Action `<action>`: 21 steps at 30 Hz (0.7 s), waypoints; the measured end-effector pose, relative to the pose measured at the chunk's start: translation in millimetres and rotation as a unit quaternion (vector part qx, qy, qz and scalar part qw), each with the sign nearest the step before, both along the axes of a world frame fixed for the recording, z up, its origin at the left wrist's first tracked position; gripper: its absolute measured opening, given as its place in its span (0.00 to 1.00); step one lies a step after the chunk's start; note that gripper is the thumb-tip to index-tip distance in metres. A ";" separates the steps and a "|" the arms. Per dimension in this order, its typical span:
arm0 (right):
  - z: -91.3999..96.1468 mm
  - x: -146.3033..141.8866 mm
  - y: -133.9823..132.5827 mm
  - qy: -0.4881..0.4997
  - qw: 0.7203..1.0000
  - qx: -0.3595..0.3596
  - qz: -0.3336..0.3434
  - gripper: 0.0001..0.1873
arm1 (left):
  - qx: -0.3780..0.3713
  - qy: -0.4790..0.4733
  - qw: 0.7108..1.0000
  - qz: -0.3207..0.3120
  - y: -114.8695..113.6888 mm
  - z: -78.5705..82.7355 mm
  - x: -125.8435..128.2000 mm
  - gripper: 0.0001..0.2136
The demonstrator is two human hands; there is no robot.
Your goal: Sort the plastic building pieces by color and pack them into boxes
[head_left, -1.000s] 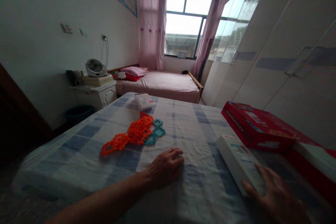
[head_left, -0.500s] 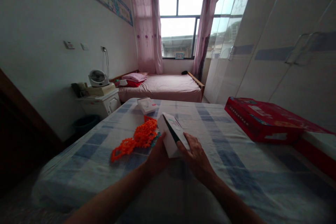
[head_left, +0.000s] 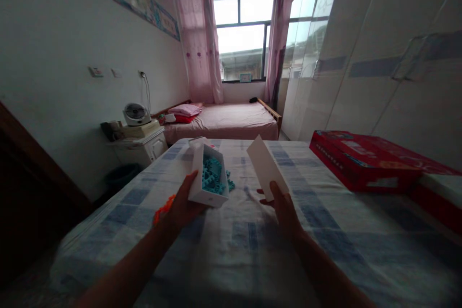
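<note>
A: Report the state of the containers.
B: The box (head_left: pixel 207 198) is uncovered and filled with teal pieces (head_left: pixel 212 175). It is held above the cloth (head_left: pixel 249 240), opening tilted toward the viewer. The red box (head_left: pixel 364 159) lies at the right; its contents are hidden. A carton (head_left: pixel 197 141) lies partly behind the box.
A: State of the hands?
B: The left hand (head_left: pixel 185 208) clamps the side wall of the box, thumb along the wall. The right hand (head_left: pixel 284 206) pinches the lower end of the lid (head_left: pixel 266 168), thumb on the plain face, fingers partly behind.
A: Loose parts?
B: Loose teal pieces (head_left: pixel 230 183) lie on the cloth just beyond the box. Orange pieces (head_left: pixel 164 208) are partly covered by the left hand.
A: Changes from half a second ago?
B: Then, both hands were at the box and the lid was only ajar. Lid and box are now well apart, and the contents are exposed.
</note>
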State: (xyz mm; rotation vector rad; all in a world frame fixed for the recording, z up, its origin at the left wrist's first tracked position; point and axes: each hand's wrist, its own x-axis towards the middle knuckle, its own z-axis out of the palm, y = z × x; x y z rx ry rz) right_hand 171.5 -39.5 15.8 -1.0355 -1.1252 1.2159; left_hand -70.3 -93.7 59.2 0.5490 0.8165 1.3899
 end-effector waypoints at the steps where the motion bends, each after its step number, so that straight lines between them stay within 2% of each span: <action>1: -2.5 2.3 2.9 0.000 1.000 -0.009 -0.008 0.37 | 0.001 0.022 1.000 0.011 -1.0 6.8 -11.1 0.21; 5: -5.1 5.9 7.1 -0.047 0.998 -0.040 -0.018 0.35 | -0.022 0.097 0.994 0.054 -0.4 30.7 -47.5 0.17; 8: -2.9 4.5 3.5 -0.112 0.992 -0.053 -0.010 0.34 | -0.041 0.139 0.987 0.070 4.5 39.8 -59.1 0.15; 11: -0.4 3.8 -1.2 -0.150 0.988 -0.036 -0.010 0.33 | -0.045 0.179 0.980 0.070 11.6 44.2 -57.5 0.15; 21: -1.2 3.7 -1.4 -0.177 0.984 -0.024 0.020 0.31 | -0.101 0.289 0.951 0.041 34.6 48.9 -43.4 0.18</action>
